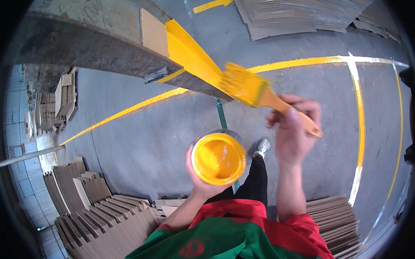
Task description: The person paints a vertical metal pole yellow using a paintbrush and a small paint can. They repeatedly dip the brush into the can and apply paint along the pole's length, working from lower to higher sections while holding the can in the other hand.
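Observation:
My left hand [197, 178] is wrapped round an open can of yellow paint [218, 159], held up in front of my body. Yellow paint coats its rim and inner wall. In my right hand [295, 133] is a paintbrush [273, 101], gripped by its orange wooden handle. Its wide bristles are loaded with yellow paint and meet, or nearly meet, the end of a metal beam [93, 58]; actual contact I cannot tell. Bright yellow covers the beam's end section [193, 52]. A piece of brown cardboard [153, 32] lies against the beam where the yellow starts.
Stacked flat cardboard [105, 224] stands at the lower left, with another stack [332, 221] at the lower right. A plastic-wrapped cardboard pile [299, 12] lies at the far right. Yellow and white lines [356, 92] cross the grey floor [126, 146]. My shoe [262, 147] is below.

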`<state>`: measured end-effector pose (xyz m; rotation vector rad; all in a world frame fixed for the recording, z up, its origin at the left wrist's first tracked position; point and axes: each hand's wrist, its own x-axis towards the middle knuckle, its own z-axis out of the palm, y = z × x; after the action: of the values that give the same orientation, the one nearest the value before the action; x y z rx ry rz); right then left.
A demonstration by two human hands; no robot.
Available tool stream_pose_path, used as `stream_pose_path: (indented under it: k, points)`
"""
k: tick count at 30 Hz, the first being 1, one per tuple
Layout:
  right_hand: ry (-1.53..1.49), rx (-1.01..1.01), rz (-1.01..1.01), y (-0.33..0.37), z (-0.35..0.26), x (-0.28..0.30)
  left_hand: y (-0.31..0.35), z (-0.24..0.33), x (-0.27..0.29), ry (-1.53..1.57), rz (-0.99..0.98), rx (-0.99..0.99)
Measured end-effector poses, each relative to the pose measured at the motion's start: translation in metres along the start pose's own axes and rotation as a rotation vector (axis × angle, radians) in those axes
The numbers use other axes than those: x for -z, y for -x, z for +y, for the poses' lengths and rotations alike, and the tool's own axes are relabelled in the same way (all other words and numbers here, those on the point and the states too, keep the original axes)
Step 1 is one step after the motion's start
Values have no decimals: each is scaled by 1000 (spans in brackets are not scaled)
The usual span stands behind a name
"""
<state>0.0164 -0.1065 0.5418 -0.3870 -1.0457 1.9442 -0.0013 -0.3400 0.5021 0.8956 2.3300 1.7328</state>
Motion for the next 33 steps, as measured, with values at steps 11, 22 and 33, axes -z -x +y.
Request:
stream_pose_path:
  k: [11,22,33]
  points:
    - [-173,61,-7,-18,100,-48,-13,5,31,-458,93,146]
    - [-35,-14,-242,-30,90,-39,-14,5,20,-498,97,161]
    - [-44,-59,-285,-38,89,-34,-16,8,20,-500,112,179]
